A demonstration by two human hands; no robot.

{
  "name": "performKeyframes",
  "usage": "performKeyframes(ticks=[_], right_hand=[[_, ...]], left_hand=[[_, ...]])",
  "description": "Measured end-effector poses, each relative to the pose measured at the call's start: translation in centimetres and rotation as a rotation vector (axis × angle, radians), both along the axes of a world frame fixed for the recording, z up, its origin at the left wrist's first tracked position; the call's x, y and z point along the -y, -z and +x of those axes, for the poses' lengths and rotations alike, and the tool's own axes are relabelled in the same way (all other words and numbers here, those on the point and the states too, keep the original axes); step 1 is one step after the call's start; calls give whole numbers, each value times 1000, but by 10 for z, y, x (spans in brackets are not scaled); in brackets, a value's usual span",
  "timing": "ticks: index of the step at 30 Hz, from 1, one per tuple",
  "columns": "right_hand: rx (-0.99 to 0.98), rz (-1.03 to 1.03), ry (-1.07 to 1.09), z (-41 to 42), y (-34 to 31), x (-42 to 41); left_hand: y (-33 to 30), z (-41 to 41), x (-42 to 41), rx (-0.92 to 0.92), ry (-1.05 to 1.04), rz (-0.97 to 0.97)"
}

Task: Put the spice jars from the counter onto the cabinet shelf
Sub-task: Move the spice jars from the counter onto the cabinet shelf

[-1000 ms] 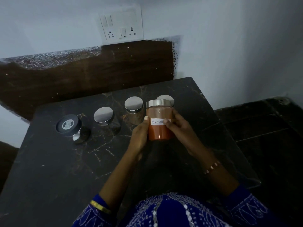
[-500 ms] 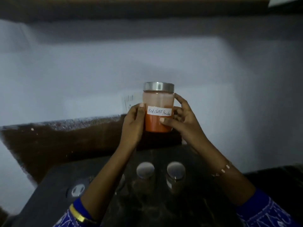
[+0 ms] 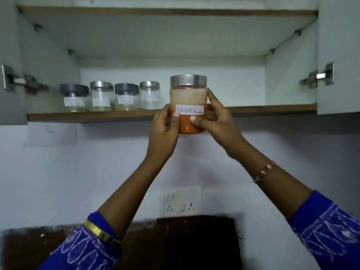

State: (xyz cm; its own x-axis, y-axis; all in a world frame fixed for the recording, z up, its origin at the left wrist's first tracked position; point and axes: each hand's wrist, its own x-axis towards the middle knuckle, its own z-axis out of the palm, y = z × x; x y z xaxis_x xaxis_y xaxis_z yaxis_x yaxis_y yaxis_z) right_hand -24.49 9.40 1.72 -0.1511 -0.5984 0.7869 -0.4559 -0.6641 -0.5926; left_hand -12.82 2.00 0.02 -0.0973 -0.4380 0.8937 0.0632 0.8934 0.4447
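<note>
Both hands up at the cabinet: left hand (image 3: 165, 131) and right hand (image 3: 216, 121) curl round the red chilli powder jar (image 3: 188, 106) from either side, thumbs pressed on its front just under the white label, fingers wrapped behind. Jar upright, steel lid on top, orange powder filling the lower part. It hangs in front of the shelf's front edge (image 3: 93, 115); its base sits below that edge, its lid well above it, so it is not on the shelf board. Whether the jar touches the edge cannot be told. On the shelf, left of the held jar, four jars (image 3: 111, 97) stand in a row, close together, set back from the edge; two carry dark lids, two steel lids, each with a pale label too blurred to read. Nearest of them stands just beside the held jar's left side. Right of the held jar the shelf board runs bare to the cabinet's right wall (image 3: 290, 78). Open headroom lies between the jar lids and the upper shelf (image 3: 167, 12). Door hinges (image 3: 316, 76) show at both sides. Below, a switch plate (image 3: 182, 200) sits on the wall between the forearms.
</note>
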Motion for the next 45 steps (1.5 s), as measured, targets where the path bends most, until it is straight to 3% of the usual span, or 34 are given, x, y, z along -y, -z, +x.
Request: performKeyframes(ticks=[8, 16, 23, 27, 33, 37, 40, 45], right_hand=[[-125, -55, 102, -4, -57, 60], [-227, 15, 219, -10, -67, 112], [-322, 177, 474, -25, -87, 142], [-325, 295, 567, -28, -96, 158], [-683, 599, 593, -27, -109, 161], [-713, 640, 622, -33, -111, 172], [-714, 613, 621, -34, -110, 175], [-612, 522, 606, -28, -103, 170]], left_hand=[[-65, -2, 46, 24, -130, -82], [-77, -8, 90, 133, -313, -28], [-98, -16, 125, 420, -455, 161], [-110, -21, 130, 579, -409, 277], [-122, -29, 139, 908, -515, 287], [-123, -37, 154, 998, -569, 295], [-122, -41, 156, 946, -591, 278], [-113, -40, 150, 655, -615, 225]])
